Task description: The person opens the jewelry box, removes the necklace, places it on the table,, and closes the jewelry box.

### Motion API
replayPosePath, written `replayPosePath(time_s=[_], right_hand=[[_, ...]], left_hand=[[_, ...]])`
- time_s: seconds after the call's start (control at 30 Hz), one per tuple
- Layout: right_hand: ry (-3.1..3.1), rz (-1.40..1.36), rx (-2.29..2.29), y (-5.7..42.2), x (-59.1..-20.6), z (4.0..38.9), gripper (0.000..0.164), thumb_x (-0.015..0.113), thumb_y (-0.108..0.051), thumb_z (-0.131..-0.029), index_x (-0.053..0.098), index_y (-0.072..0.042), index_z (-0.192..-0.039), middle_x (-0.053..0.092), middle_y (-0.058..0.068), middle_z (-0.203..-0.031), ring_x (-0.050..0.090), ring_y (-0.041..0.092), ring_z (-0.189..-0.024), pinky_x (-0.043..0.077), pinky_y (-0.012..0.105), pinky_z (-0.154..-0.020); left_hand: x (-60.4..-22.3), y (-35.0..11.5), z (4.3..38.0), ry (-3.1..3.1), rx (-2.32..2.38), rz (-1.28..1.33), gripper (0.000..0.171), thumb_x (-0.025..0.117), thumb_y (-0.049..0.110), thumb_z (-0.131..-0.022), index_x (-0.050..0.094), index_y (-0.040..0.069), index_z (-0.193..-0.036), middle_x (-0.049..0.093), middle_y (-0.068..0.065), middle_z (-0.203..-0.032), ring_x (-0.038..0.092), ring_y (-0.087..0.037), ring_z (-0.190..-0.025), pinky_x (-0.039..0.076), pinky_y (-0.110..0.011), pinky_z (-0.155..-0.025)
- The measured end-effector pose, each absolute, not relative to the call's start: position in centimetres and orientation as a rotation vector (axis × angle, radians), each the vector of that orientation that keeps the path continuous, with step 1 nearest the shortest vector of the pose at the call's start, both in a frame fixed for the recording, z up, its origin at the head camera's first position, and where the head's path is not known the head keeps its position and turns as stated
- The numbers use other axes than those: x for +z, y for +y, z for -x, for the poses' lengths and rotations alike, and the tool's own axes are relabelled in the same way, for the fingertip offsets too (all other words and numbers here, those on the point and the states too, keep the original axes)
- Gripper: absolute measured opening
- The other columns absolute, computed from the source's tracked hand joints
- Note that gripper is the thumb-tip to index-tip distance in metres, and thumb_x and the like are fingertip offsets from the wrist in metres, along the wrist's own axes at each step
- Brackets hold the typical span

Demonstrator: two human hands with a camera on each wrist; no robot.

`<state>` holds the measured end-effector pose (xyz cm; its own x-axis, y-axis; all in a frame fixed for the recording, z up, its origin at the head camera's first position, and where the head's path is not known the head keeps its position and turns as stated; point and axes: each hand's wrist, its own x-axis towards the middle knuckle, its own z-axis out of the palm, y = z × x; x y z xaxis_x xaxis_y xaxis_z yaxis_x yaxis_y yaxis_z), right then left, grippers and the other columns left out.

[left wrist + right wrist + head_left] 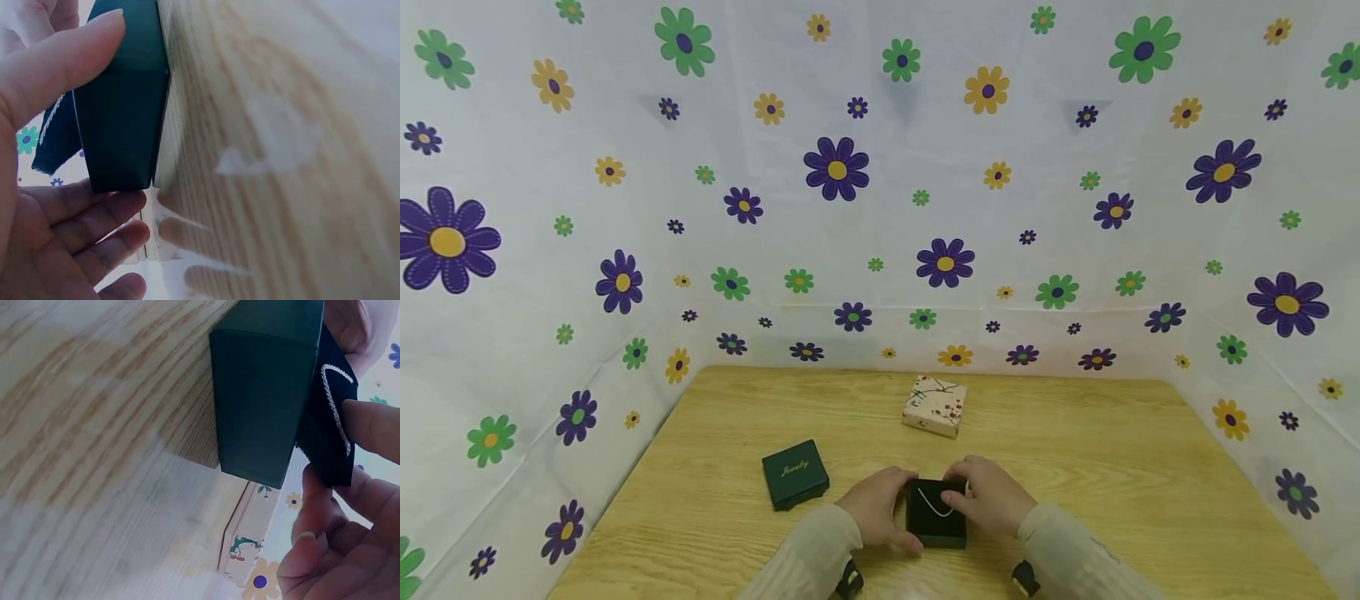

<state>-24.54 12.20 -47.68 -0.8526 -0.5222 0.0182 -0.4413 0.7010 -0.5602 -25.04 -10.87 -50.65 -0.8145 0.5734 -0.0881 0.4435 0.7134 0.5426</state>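
A dark green jewelry box base sits on the wooden table before me. My left hand holds it from the left, thumb at the near end and fingers around the far end. In the right wrist view, a black insert pad stands tilted up out of the box. A silver chain necklace is looped across the pad's face. My right hand pinches the pad's right edge, thumb on the face near the chain and fingers behind.
To the left lies a dark green lid with gold "Jewelry" lettering. A cream box with a floral print is farther back. Flower-printed white curtains border the table at the back and both sides.
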Motion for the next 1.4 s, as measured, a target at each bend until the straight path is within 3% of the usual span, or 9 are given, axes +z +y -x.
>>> replayPosePath(time_s=[0.73, 1.03, 1.2, 1.4], right_hand=[[2.711, 0.818, -1.042, 13.0, -47.1, 24.6, 0.020, 0.055, -0.025, -0.099, 0.066, -0.011, -0.108, 0.059, -0.005, -0.095, 0.053, 0.011, -0.082, 0.045, 0.028, -0.069], [2.749, 0.793, -1.066, 13.1, -46.8, 24.8, 0.016, 0.055, -0.023, -0.100, 0.066, -0.014, -0.108, 0.059, -0.007, -0.095, 0.053, 0.011, -0.083, 0.045, 0.030, -0.071], [2.759, 0.800, -1.094, 13.2, -46.5, 24.9, 0.015, 0.056, -0.022, -0.099, 0.067, -0.014, -0.107, 0.059, -0.007, -0.095, 0.052, 0.011, -0.082, 0.045, 0.031, -0.071], [2.784, 0.806, -1.110, 13.1, -46.2, 24.7, 0.012, 0.057, -0.022, -0.098, 0.067, -0.016, -0.103, 0.058, -0.008, -0.093, 0.052, 0.011, -0.080, 0.045, 0.029, -0.070]], left_hand=[[-50.7, -11.0, 24.5, 2.655, 0.834, -0.786, 0.108, 0.086, 0.052, -0.063, 0.037, 0.002, -0.146, 0.051, -0.005, -0.136, 0.047, -0.018, -0.126, 0.037, -0.038, -0.106], [-50.2, -11.2, 24.1, 2.665, 0.917, -0.744, 0.105, 0.082, 0.058, -0.066, 0.036, 0.010, -0.148, 0.049, -0.004, -0.137, 0.048, -0.020, -0.125, 0.040, -0.042, -0.103], [-49.7, -10.9, 23.9, 2.683, 1.060, -0.644, 0.090, 0.071, 0.064, -0.073, 0.042, 0.016, -0.143, 0.049, -0.003, -0.137, 0.048, -0.023, -0.125, 0.042, -0.046, -0.100], [-49.4, -10.6, 23.5, 2.650, 1.353, -0.578, 0.055, 0.065, 0.052, -0.087, 0.055, 0.014, -0.127, 0.057, -0.002, -0.121, 0.054, -0.023, -0.111, 0.046, -0.045, -0.092]])
